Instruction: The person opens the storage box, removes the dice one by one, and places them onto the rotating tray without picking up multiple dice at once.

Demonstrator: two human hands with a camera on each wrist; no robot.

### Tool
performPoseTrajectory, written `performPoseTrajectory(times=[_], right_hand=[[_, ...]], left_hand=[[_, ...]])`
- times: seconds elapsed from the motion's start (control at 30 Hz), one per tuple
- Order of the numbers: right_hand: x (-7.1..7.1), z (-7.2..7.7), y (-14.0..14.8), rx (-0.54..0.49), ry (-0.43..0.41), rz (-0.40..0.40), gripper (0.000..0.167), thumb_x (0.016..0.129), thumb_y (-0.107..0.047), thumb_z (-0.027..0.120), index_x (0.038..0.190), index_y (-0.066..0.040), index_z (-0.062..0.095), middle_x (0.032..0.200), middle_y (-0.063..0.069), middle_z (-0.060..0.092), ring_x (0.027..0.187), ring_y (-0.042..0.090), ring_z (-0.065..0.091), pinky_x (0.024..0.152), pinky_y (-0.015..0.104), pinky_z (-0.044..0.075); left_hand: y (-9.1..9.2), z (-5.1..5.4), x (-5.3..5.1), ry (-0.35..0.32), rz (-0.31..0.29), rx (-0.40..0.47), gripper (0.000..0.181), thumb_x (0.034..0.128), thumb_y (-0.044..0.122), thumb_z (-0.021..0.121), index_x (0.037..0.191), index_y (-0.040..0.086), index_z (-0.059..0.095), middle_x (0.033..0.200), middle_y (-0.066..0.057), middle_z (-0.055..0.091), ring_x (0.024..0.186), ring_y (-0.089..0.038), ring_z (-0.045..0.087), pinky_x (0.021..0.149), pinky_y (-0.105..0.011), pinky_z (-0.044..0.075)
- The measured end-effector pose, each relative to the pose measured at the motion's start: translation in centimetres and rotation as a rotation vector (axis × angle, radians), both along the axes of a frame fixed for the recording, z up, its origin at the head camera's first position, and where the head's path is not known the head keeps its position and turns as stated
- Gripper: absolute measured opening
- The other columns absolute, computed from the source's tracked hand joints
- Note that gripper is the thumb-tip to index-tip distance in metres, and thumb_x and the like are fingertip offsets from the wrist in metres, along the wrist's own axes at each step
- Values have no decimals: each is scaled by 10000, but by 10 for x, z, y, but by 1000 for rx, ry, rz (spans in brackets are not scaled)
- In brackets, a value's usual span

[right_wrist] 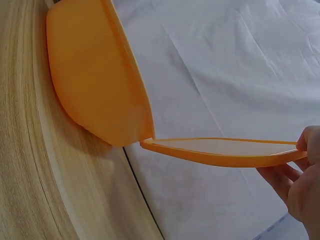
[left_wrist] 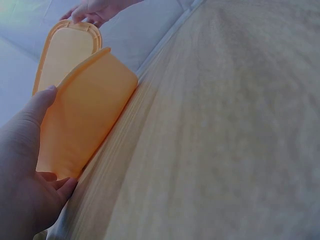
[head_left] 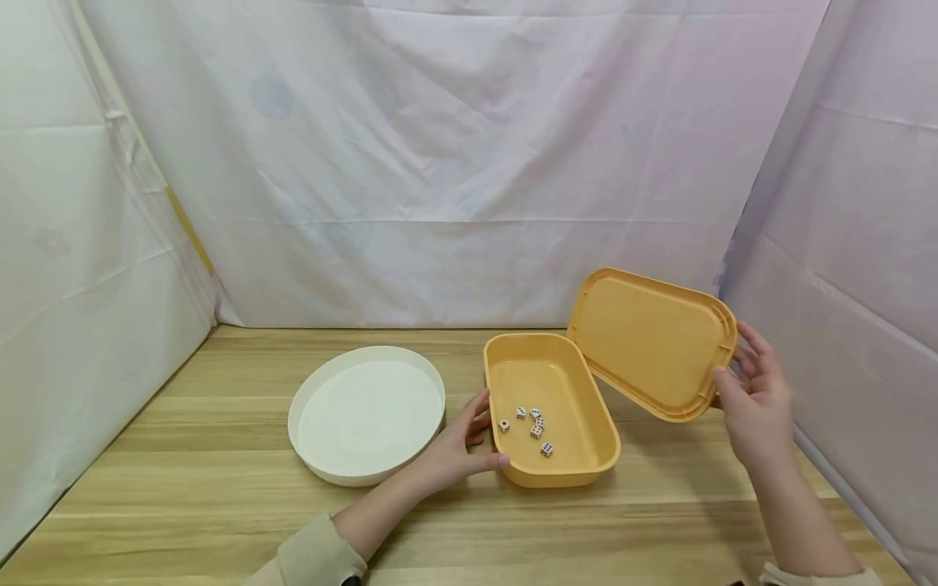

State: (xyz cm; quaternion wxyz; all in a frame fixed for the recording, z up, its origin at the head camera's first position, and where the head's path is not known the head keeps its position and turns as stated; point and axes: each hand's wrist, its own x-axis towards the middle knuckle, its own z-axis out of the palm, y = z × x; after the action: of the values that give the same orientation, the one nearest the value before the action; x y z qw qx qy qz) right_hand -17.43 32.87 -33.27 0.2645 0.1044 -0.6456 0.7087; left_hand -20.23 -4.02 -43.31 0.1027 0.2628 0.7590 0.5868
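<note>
A deep yellow box [head_left: 586, 423] with rounded corners stands open on the table. Several white dice [head_left: 537, 431] lie inside it, towards the near end. My left hand [head_left: 453, 457] rests against the box's left wall, thumb near the front corner and the other fingers farther back along the side. With my right hand [head_left: 758, 407] I grip the matching yellow lid [head_left: 648, 342] by its right end, thumb on the face towards me and fingers behind. The lid is tilted up off the table; its left end meets the box's right rim in the right wrist view.
Left of the box sits a round white tray [head_left: 366, 415] with a low rim, close to my left forearm. The wooden table [head_left: 183, 456] is enclosed by pale curtains [head_left: 440, 163] at the back and both sides.
</note>
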Motion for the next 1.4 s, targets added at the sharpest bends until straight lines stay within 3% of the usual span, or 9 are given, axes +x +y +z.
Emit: performPoseTrajectory(times=[0.33,0.63,1.17,1.4], right_hand=[[-9,-8,18,-174,-83,40,636,927,152,416,1489,-122,303,1223,21,566,925,122,648,571,307,553],[-16,-19,38,-297,-195,55,687,927,136,458,1511,-165,258,1127,35,575,751,163,661,536,307,554],[-27,-39,60,-340,-349,20,705,948,71,462,1527,-242,211,1126,-31,521,688,116,609,460,247,490],[-30,-51,67,-359,-401,10,713,937,88,420,1529,-228,179,1099,-39,513,617,89,538,434,209,434]], left_hand=[[0,2,0,-14,7,3,1009,806,252,797,1545,118,123,1541,-103,254,1325,-234,384,1036,-374,370],[1,2,0,-15,6,6,1008,807,249,795,1545,114,122,1543,-102,251,1324,-239,384,1036,-373,370],[0,0,-2,2,3,-9,1008,812,272,790,1546,117,116,1542,-102,255,1326,-230,384,1036,-377,370],[1,1,-1,-3,7,-9,1007,811,257,792,1545,114,117,1540,-102,260,1322,-231,388,1034,-376,373]])
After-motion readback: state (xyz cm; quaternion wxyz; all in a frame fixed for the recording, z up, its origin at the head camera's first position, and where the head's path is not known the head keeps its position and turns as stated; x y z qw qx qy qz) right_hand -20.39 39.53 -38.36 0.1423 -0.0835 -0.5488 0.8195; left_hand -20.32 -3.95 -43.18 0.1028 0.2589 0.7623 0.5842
